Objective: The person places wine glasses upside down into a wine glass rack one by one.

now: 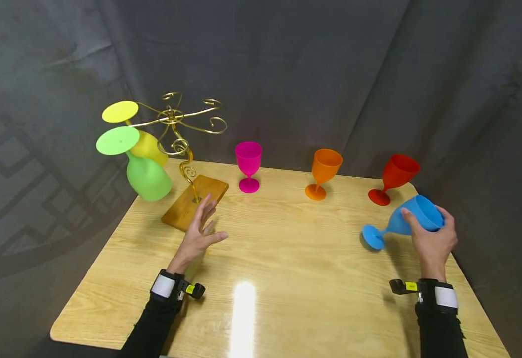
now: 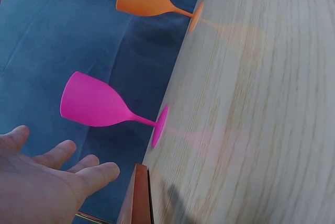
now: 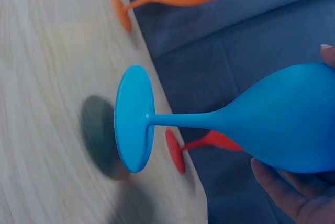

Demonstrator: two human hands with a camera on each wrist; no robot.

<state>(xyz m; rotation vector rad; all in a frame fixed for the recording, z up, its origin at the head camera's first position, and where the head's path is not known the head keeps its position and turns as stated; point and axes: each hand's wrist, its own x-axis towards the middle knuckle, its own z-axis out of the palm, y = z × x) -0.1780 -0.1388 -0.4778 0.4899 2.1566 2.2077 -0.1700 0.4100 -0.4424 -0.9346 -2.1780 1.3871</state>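
Observation:
My right hand (image 1: 434, 243) grips a blue wine goblet (image 1: 410, 216) by its bowl, the stem tilted down to the left. In the right wrist view the goblet's round foot (image 3: 134, 119) stands off the table, with a shadow beside it. My left hand (image 1: 198, 236), fingers spread and holding nothing, is above the table near the wooden base (image 1: 194, 201) of a gold wire glass rack (image 1: 171, 117). A green goblet (image 1: 146, 176) and a yellow goblet (image 1: 151, 146) hang upside down from the rack's left arms. Upright behind are a magenta goblet (image 1: 248, 159), an orange goblet (image 1: 325, 166) and a red goblet (image 1: 398, 171).
The light wooden table (image 1: 288, 278) ends at a dark cloth backdrop (image 1: 279, 74) behind and at both sides. Several curled arms of the rack carry no goblet. The upright goblets stand along the table's back edge.

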